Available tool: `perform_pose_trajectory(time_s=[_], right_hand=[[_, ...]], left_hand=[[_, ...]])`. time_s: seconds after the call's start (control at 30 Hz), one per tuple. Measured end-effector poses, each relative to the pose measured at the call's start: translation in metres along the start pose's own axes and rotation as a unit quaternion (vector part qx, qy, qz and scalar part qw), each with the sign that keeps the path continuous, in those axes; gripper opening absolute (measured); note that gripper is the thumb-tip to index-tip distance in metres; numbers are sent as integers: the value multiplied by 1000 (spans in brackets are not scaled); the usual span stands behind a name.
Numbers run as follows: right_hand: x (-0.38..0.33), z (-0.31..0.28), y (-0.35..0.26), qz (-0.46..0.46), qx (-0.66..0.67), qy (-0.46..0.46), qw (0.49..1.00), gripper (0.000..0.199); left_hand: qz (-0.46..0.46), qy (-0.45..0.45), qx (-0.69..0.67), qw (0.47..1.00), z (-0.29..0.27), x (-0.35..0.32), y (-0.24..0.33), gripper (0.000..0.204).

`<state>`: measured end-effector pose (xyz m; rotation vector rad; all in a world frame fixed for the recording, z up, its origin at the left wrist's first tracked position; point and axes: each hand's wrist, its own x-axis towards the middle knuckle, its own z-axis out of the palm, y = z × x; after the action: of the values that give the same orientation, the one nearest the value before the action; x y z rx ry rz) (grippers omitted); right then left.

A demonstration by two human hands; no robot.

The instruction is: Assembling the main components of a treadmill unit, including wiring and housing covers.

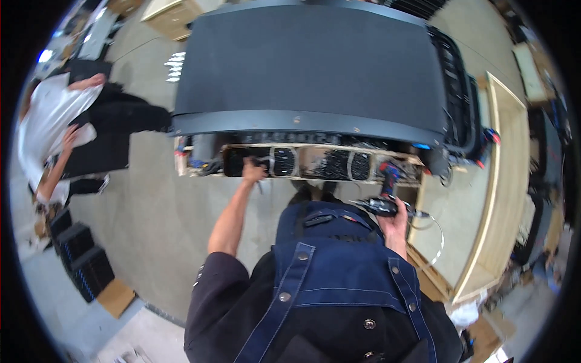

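Note:
My left hand [254,172] reaches into a dark bin [233,162] at the left of a narrow wooden tray [294,145]. Its fingertips are down among dark contents, and I cannot make out whether they grip anything. My right hand [396,222] is wrapped round a black air tool [379,206] with a thin bit pointing left. A pale hose [442,239] curves away from the tool's back end. Just beyond it, a red-and-blue cordless drill [390,174] stands at the tray's right end. Shiny dark small pieces, like screws, fill another bin [360,165].
Behind the tray stands a large dark padded panel [308,66] in a frame. A light wooden frame [481,266] stands to the right. At far left, a person in a white shirt [60,115] sits near stacked black boxes [85,257]. Cardboard [116,297] lies beside the boxes.

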<state>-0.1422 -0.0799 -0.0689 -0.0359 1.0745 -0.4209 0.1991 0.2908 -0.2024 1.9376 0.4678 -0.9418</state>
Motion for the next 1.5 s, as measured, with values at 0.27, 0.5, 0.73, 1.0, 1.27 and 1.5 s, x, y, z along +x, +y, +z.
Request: perform_pose_trajectory(time_s=[0.27,0.5,0.73,1.0,1.27,1.5], right_hand=[[-24,64,29,-36,44,58,997,20],[-29,84,67,-51,63,42,996,20],[-58,94,91,-39,85,30,995,38],[-61,84,74,-15,130,10,991,51],[-95,116,0,201,108,-139,964,80],[-114,92,-89,235,-86,-399,882,59]], left_hand=[[254,-75,127,956,32,-80,40,27],[175,-404,-120,890,120,-194,107,39],[100,-346,-221,906,141,-199,106,38],[236,-412,-150,867,192,-225,142,43],[382,-331,-211,837,265,-275,201,53],[505,-241,-211,801,324,-355,264,53]])
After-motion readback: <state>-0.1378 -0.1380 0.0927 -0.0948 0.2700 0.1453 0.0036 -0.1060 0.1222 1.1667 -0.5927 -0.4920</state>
